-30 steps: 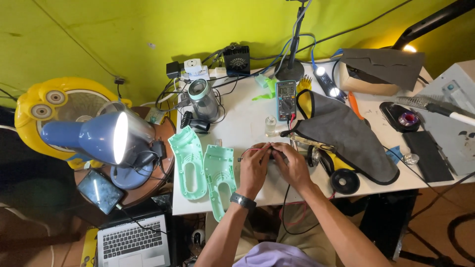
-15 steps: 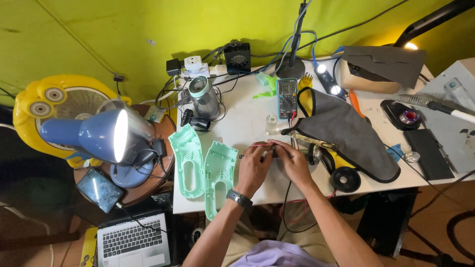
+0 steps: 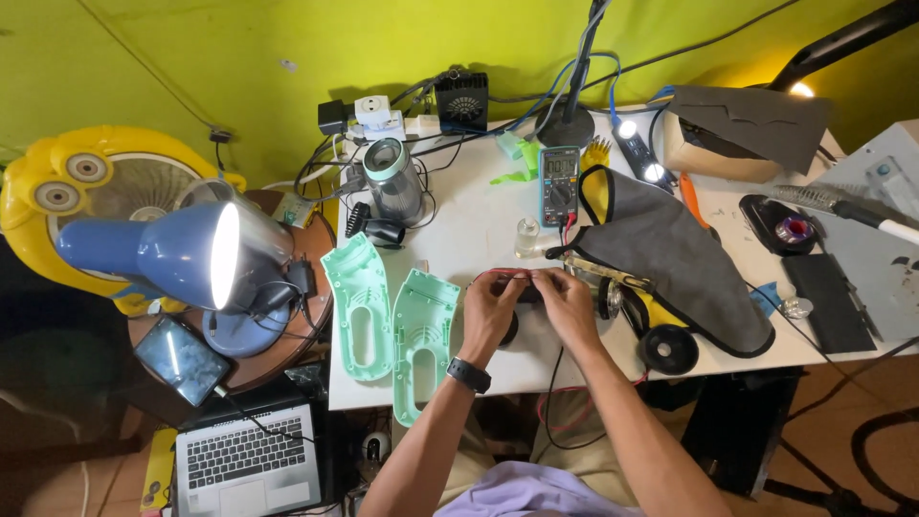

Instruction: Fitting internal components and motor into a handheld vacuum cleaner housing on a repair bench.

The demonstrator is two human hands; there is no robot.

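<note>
Both hands, left (image 3: 493, 308) and right (image 3: 565, 304), pinch a red wire (image 3: 504, 273) near the worktop's (image 3: 469, 225) front edge; dark part beneath mostly hidden.

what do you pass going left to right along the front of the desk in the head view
blue lamp → first green shell → second green shell → left hand → right hand → black wheel

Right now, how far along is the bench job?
Done: casing split, two green shells lying open on the table. In hand: left hand and right hand pinch a red wire over a dark part. Left: shells unjoined; multimeter leads lie unused.
</note>
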